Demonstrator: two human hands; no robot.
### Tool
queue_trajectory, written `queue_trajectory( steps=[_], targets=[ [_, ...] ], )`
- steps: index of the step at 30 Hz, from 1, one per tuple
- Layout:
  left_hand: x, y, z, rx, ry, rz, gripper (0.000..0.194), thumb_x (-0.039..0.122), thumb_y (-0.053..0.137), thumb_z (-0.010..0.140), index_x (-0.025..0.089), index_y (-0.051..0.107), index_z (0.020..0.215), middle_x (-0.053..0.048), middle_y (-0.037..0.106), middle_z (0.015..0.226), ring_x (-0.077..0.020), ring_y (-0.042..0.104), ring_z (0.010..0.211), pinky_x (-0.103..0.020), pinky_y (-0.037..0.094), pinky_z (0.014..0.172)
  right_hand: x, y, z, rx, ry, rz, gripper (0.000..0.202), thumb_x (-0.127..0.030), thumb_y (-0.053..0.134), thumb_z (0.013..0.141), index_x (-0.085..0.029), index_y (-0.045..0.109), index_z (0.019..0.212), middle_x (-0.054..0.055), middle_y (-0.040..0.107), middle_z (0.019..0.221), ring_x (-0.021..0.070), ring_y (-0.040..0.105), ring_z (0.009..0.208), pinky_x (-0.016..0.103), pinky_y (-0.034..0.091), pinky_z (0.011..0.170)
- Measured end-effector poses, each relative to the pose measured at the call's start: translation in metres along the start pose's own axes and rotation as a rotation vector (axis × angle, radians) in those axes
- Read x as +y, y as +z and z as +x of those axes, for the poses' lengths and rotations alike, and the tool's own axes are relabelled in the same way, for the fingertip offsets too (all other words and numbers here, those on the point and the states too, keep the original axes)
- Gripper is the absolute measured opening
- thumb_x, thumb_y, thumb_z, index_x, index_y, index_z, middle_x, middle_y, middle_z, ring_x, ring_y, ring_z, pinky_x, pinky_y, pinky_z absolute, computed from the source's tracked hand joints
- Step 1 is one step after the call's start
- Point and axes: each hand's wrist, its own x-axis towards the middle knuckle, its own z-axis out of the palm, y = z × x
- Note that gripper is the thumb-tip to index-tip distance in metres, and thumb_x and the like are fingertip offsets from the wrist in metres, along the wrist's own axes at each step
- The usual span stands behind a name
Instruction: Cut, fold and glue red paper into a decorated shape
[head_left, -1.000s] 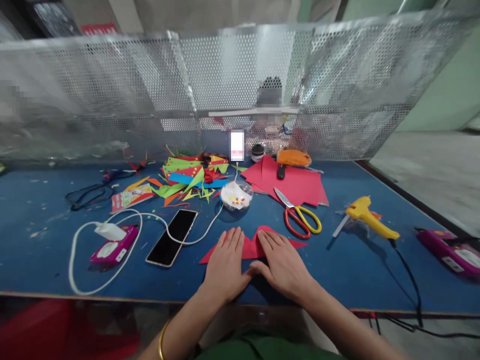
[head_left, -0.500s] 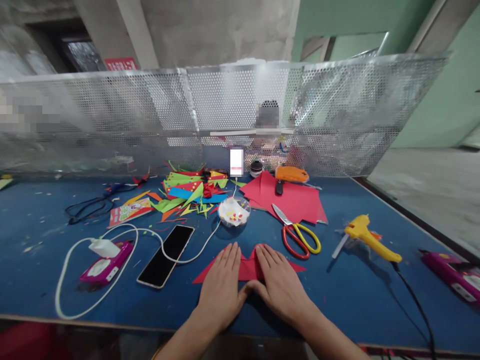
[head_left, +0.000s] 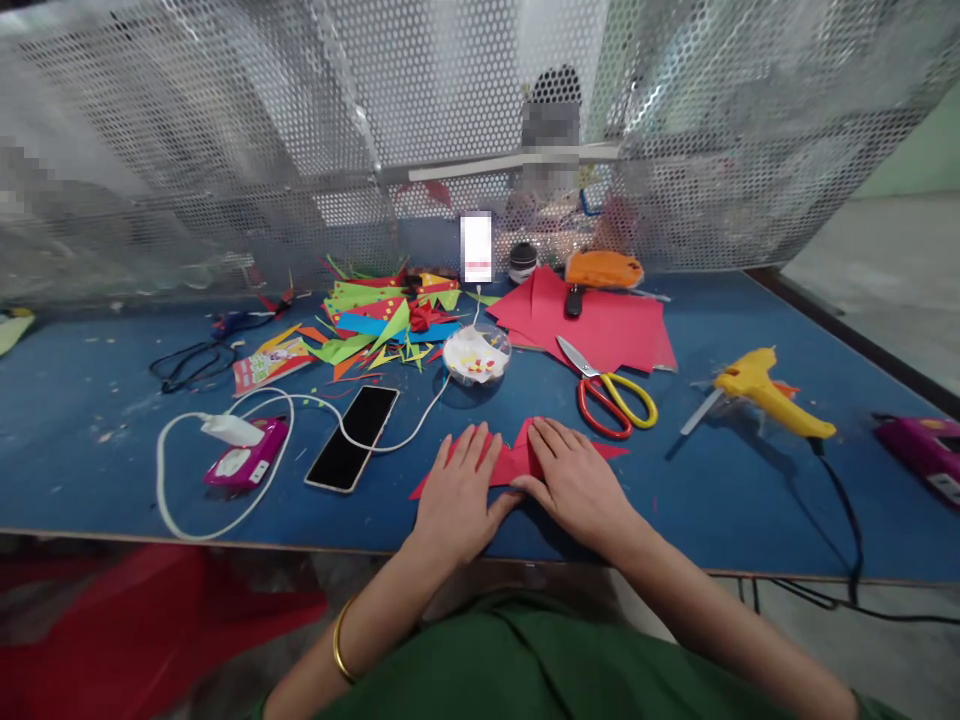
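A folded red paper (head_left: 512,467) lies on the blue table, its pointed ends showing to both sides. My left hand (head_left: 461,495) rests flat on its left part, fingers stretched out. On the right part lies my right hand (head_left: 577,480), also with its fingers extended, and the two thumbs come close together at the paper's near edge. The hands hide much of the paper. Scissors with red and yellow handles (head_left: 631,400) lie open beyond my right hand. Behind the paper is a clear bowl (head_left: 477,356) with small coloured pieces.
On the blue table (head_left: 90,440) are a black phone (head_left: 352,438), a magenta power strip (head_left: 247,465) with a white cable, coloured paper strips (head_left: 367,320), red sheets (head_left: 592,325) and a yellow glue gun (head_left: 772,390). A perforated metal screen (head_left: 262,130) stands behind; beyond it is a person.
The view has tilted down, so the table appears higher and my forearms and green clothing show. Both hands still lie on the red paper, with the left fingers slightly more spread.
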Motion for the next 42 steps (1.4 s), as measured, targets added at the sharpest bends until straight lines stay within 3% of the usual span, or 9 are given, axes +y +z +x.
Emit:
queue_trajectory(
  steps=[13,18,25,30,34,38,42],
  targets=[
    [-0.003,-0.003,-0.008,-0.033,0.074,-0.072,0.081,0.070,0.032,0.096,0.011,0.041,0.152,-0.016,0.038,0.160,-0.0325,0.032,0.150,-0.056,0.031,0.120,0.005,-0.003,-0.006,-0.093,0.033,0.061,0.076,-0.060,0.041,0.098,-0.003,0.048,0.146,0.022,0.048,0.151,0.0358,0.045,0.140,0.052,0.043,0.110],
    [-0.006,0.001,-0.008,0.011,0.091,-0.077,0.084,0.072,0.034,0.094,0.013,0.037,0.154,-0.017,0.037,0.160,-0.0323,0.032,0.150,-0.054,0.033,0.119,0.011,-0.005,-0.008,-0.081,0.037,0.095,0.074,-0.062,0.041,0.097,-0.007,0.050,0.146,0.023,0.049,0.151,0.0358,0.046,0.140,0.054,0.044,0.110],
    [-0.006,0.002,0.007,0.037,0.122,-0.029,0.064,0.053,0.043,0.101,0.011,0.045,0.149,-0.018,0.042,0.157,-0.0337,0.037,0.147,-0.053,0.036,0.118,0.010,-0.014,0.000,-0.061,-0.040,0.038,0.053,-0.038,0.054,0.097,-0.010,0.054,0.142,0.019,0.055,0.146,0.0316,0.053,0.134,0.047,0.046,0.108],
    [-0.005,0.005,0.010,0.055,0.195,-0.055,0.049,0.038,0.045,0.102,0.015,0.051,0.145,-0.016,0.046,0.156,-0.0319,0.041,0.145,-0.052,0.040,0.116,0.021,-0.017,-0.011,0.032,-0.125,-0.035,0.037,-0.027,0.051,0.099,-0.008,0.065,0.128,0.017,0.067,0.132,0.0281,0.063,0.121,0.042,0.051,0.101],
    [-0.009,0.008,0.010,0.060,0.212,-0.072,0.045,0.037,0.046,0.102,0.016,0.056,0.141,-0.016,0.050,0.152,-0.0318,0.045,0.142,-0.053,0.043,0.113,0.033,-0.019,-0.020,0.094,-0.180,-0.005,0.031,-0.022,0.047,0.101,-0.013,0.071,0.118,0.012,0.074,0.120,0.0233,0.070,0.108,0.039,0.055,0.093],
    [-0.009,0.005,0.013,0.143,0.230,-0.125,0.037,0.033,0.051,0.101,0.012,0.066,0.128,-0.017,0.063,0.139,-0.0329,0.056,0.132,-0.054,0.047,0.109,0.040,-0.021,-0.022,0.097,-0.240,0.002,0.028,-0.012,0.050,0.096,-0.012,0.072,0.115,0.012,0.075,0.116,0.0231,0.070,0.104,0.037,0.056,0.087],
    [0.000,0.002,0.016,0.306,0.264,-0.208,0.024,0.024,0.055,0.099,0.013,0.072,0.112,-0.012,0.075,0.116,-0.0267,0.068,0.112,-0.045,0.056,0.097,0.041,-0.019,-0.023,0.127,-0.228,0.018,0.028,-0.011,0.050,0.096,-0.013,0.073,0.112,0.011,0.076,0.112,0.0216,0.070,0.099,0.035,0.054,0.082]
  ],
)
